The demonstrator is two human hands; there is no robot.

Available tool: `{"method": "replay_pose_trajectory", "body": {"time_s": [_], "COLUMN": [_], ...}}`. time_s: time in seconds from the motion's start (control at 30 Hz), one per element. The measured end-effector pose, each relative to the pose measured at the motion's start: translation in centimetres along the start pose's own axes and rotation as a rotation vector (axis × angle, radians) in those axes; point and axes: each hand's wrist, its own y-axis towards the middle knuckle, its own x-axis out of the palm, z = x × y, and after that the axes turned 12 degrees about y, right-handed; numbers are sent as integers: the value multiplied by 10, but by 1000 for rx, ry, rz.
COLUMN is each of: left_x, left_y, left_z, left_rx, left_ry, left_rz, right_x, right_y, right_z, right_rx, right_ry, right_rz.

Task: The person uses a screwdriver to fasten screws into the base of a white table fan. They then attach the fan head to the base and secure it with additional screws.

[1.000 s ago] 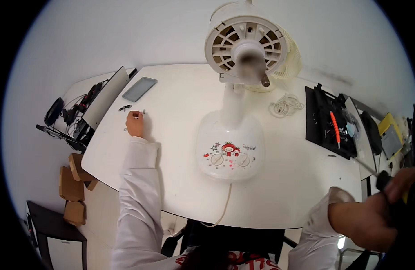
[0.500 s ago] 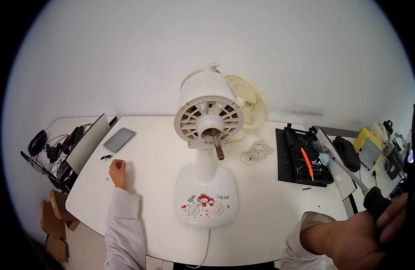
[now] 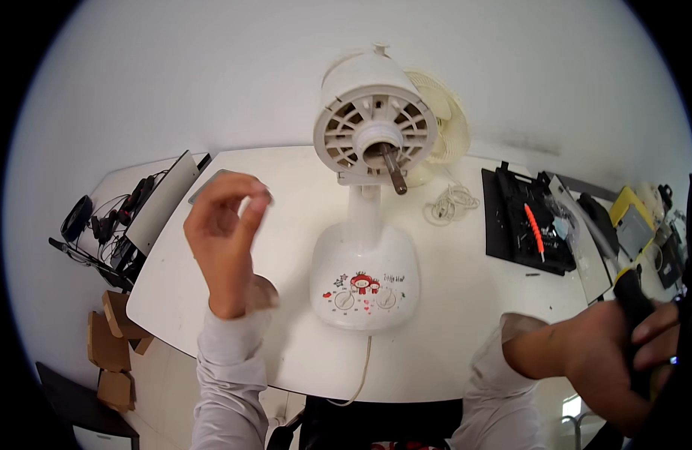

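In front of me stands a white table fan (image 3: 380, 97) without its blades or grille, its bare metal shaft (image 3: 393, 169) sticking out toward me. Two knobs and a red cartoon print mark its base (image 3: 365, 300). My left hand (image 3: 224, 240) is raised to the left of the fan, thumb and forefinger pinched together. Something small and dark may be at the fingertips, but I cannot make it out. Low on the right, my right hand (image 3: 612, 360) is closed round the black and yellow handle of a screwdriver (image 3: 635, 296), partly lost at the dark rim.
A cream fan (image 3: 449, 124) stands behind, with a coiled cord (image 3: 451, 204) beside it. At right lies an open black tool case (image 3: 522, 232) with an orange flexible rod (image 3: 534, 229). A grey flat tray (image 3: 203, 186) is partly behind my left hand. Cardboard boxes (image 3: 110, 349) are beyond the table's left edge.
My left hand has lifted off the table, up and toward the fan, still pinched. My right hand keeps the screwdriver at the right. The whole view has shifted, moving the fan up and right.
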Motion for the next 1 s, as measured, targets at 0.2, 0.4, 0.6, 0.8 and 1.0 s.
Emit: {"method": "replay_pose_trajectory", "body": {"time_s": [0.2,0.4,0.6,0.8,1.0], "left_x": [43,79,100,105,108], "left_y": [-13,-24,-38,-42,-47], "left_z": [51,47,38,34,31], "left_rx": [52,-417,-460,-414,-412], "left_ry": [-464,-599,-559,-574,-594], "left_rz": [-2,-396,-522,-533,-514], "right_x": [-63,-94,-94,-94,-88], "right_y": [-3,3,-10,-11,-13], "right_z": [-6,34,46,47,46], "right_rx": [501,767,839,835,841], "right_ry": [538,1030,1060,1021,1015], "right_rz": [71,549,616,562,549]}}
